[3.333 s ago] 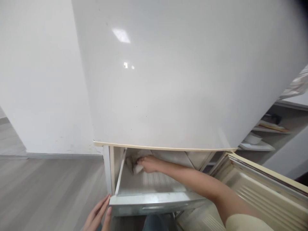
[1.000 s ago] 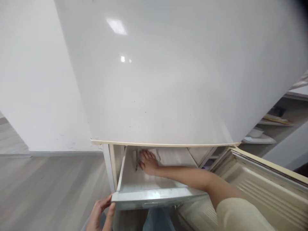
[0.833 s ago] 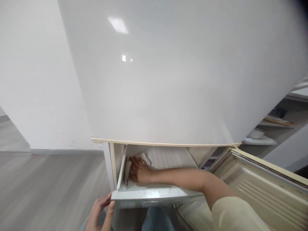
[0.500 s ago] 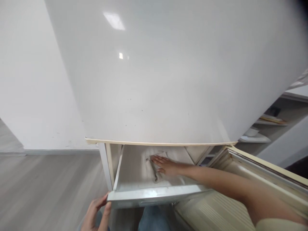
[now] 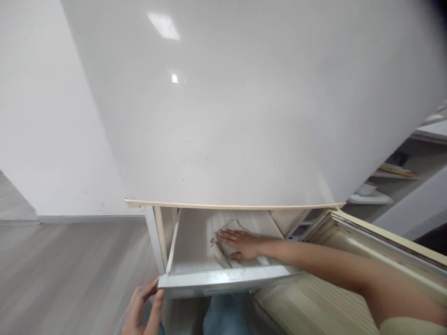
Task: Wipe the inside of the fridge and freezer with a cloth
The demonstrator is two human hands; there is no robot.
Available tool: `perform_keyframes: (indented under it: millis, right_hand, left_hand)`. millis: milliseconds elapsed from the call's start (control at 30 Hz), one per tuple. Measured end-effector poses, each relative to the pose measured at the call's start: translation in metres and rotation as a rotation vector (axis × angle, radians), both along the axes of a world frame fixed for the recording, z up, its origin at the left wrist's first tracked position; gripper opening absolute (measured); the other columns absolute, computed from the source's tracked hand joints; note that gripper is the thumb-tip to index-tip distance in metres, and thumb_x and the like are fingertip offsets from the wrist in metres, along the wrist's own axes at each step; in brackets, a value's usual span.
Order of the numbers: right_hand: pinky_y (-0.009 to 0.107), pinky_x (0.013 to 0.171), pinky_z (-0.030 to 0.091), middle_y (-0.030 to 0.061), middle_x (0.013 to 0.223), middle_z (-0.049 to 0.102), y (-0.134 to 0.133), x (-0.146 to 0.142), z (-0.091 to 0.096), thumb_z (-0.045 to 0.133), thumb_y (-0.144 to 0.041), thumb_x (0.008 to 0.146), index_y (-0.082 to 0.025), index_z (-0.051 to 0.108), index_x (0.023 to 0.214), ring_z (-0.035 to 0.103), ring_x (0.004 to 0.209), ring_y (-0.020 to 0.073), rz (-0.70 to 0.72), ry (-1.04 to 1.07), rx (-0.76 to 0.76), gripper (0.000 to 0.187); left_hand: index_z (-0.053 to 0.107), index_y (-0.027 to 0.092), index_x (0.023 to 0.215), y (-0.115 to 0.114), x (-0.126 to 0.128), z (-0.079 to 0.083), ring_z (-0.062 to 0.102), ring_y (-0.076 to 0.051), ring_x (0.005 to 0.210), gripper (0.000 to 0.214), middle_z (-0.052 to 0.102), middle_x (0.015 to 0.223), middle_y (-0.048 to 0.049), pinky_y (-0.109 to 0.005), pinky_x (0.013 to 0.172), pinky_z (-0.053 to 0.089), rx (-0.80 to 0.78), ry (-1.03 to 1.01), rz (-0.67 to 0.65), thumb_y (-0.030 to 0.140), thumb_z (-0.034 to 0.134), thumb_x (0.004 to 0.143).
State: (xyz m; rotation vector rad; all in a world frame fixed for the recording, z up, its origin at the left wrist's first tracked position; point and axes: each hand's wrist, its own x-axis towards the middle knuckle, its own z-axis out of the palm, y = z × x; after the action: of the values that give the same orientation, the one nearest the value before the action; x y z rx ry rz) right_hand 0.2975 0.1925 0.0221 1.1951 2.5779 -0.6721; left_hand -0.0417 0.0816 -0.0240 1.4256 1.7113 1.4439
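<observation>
Cloth | beneath splayed right hand | left hand clamped on drawer corner

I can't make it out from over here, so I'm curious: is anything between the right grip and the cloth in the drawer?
Nothing visible is. The right grip lies flat, fingers spread, directly on the pale cloth inside the open drawer. What lies under the palm is hidden.

Room, probably domestic: refrigerator, door open, drawer under right fingers; wood-look floor beyond left fingers; laden shelves far right of both.
</observation>
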Motion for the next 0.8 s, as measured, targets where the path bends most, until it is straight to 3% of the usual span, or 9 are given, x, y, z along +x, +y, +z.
perform_keyframes:
  millis: [100, 200, 333, 500, 633, 800]
  right_hand:
    - [0.048, 0.117, 0.014, 0.0125, 0.158, 0.01, 0.012, -0.049, -0.01, 0.045, -0.059, 0.089, -0.019, 0.012, 0.153, 0.009, 0.146, 0.0289, 0.147, 0.089, 0.076, 0.082]
    - [0.052, 0.115, 0.016, 0.0141, 0.158, 0.013, 0.025, -0.096, -0.021, 0.05, -0.055, 0.088, -0.018, 0.016, 0.153, 0.012, 0.145, 0.0335, 0.229, 0.134, 0.148, 0.081]
    - [0.055, 0.112, 0.021, 0.0119, 0.157, 0.02, 0.031, -0.12, -0.02, 0.052, -0.049, 0.089, -0.021, 0.026, 0.15, 0.017, 0.144, 0.0346, 0.283, 0.127, 0.158, 0.072]
    - [0.047, 0.113, 0.026, 0.0048, 0.151, 0.036, 0.019, -0.078, -0.012, 0.056, -0.025, 0.09, -0.027, 0.049, 0.138, 0.026, 0.142, 0.0248, 0.256, 0.168, 0.036, 0.048]
    - [0.041, 0.112, 0.029, 0.0045, 0.142, 0.048, 0.003, -0.02, -0.011, 0.051, -0.01, 0.085, -0.024, 0.063, 0.124, 0.032, 0.139, 0.0203, 0.103, 0.204, -0.085, 0.043]
    - [0.036, 0.108, 0.035, 0.0034, 0.136, 0.056, -0.013, 0.043, 0.007, 0.052, -0.015, 0.08, -0.023, 0.068, 0.115, 0.043, 0.133, 0.0229, -0.185, 0.153, -0.126, 0.039]
  left_hand:
    - [0.063, 0.027, 0.095, 0.001, -0.004, -0.009, 0.065, -0.027, 0.103, 0.042, 0.069, 0.105, -0.0065, -0.047, 0.091, 0.055, -0.085, -0.037, -0.047, 0.061, 0.055, 0.071]
    - [0.063, 0.026, 0.093, 0.001, -0.005, -0.012, 0.065, -0.027, 0.1, 0.041, 0.069, 0.101, -0.0068, -0.046, 0.09, 0.054, -0.032, -0.029, -0.042, 0.059, 0.056, 0.071]
    - [0.064, 0.026, 0.093, 0.0, -0.004, -0.009, 0.064, -0.027, 0.101, 0.037, 0.069, 0.1, -0.007, -0.045, 0.089, 0.054, -0.004, -0.006, -0.041, 0.056, 0.056, 0.073]
    - [0.063, 0.026, 0.094, -0.001, -0.003, -0.003, 0.063, -0.027, 0.104, 0.039, 0.069, 0.104, -0.0074, -0.044, 0.089, 0.053, -0.028, -0.003, -0.042, 0.058, 0.055, 0.072]
    - [0.063, 0.027, 0.095, -0.002, -0.004, 0.002, 0.062, -0.027, 0.106, 0.041, 0.068, 0.106, -0.0062, -0.04, 0.087, 0.054, -0.092, 0.003, -0.043, 0.06, 0.054, 0.072]
    - [0.063, 0.027, 0.093, -0.003, -0.005, 0.006, 0.062, -0.028, 0.107, 0.045, 0.069, 0.105, -0.0059, -0.039, 0.087, 0.053, -0.115, 0.02, -0.042, 0.064, 0.054, 0.069]
